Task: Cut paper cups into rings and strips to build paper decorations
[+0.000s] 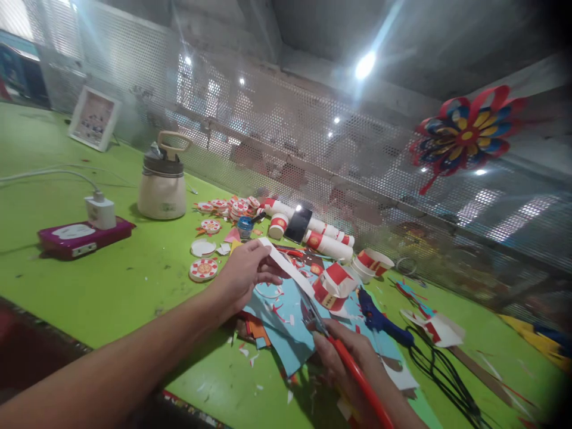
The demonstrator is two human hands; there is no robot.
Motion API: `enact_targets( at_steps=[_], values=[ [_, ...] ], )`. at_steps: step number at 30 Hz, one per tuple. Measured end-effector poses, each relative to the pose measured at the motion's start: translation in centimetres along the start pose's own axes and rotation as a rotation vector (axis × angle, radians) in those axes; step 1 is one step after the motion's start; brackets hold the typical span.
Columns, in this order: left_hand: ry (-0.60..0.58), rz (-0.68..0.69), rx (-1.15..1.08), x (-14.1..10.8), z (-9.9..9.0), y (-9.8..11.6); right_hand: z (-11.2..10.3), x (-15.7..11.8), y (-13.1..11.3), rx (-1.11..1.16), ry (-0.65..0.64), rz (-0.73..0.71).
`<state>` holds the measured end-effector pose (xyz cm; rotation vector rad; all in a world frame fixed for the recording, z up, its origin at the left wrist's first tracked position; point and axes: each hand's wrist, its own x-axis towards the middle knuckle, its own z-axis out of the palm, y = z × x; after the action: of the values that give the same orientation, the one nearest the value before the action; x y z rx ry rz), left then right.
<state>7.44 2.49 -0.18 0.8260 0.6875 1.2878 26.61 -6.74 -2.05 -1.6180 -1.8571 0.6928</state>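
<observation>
In the middle of the head view, my left hand (250, 268) pinches one end of a white paper strip (290, 269) between thumb and fingers. My right hand (353, 357) is wrapped around red-handled scissors (355, 375). Their blades meet the strip's lower right end; I cannot tell whether they are cutting into it. Beneath both hands lie blue paper sheets (286, 336) strewn with red and white scraps. A cut red-and-white paper cup (335, 286) sits just beyond the blades.
A blue glue gun (382, 319) with a black cord lies to the right. Stacked paper cups (328, 244) and a phone (298, 223) are behind. Decorated discs (204, 270), a beige bottle (161, 190) and a purple power box (84, 235) stand left. A paper flower (467, 136) hangs upper right.
</observation>
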Motion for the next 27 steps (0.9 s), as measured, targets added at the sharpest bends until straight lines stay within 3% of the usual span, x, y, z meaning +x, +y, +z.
enact_targets(
  at_steps=[9, 16, 22, 27],
  values=[
    [-0.127, 0.055, 0.038, 0.2, -0.6, 0.4, -2.2, -1.0, -0.8, 0.197, 0.009, -0.087],
    [-0.402, -0.041, 0.136, -0.7, -0.2, -0.7, -1.5, -0.1, -1.3, 0.548, -0.018, -0.118],
    [-0.384, -0.072, 0.146, -1.2, 0.2, -1.3, -0.7, -0.5, -3.3, 0.328, 0.027, -0.165],
    [-0.383, -0.121, 0.088, -1.5, 0.2, -1.1, 0.4, 0.2, -4.3, 0.537, 0.103, -0.086]
  ],
)
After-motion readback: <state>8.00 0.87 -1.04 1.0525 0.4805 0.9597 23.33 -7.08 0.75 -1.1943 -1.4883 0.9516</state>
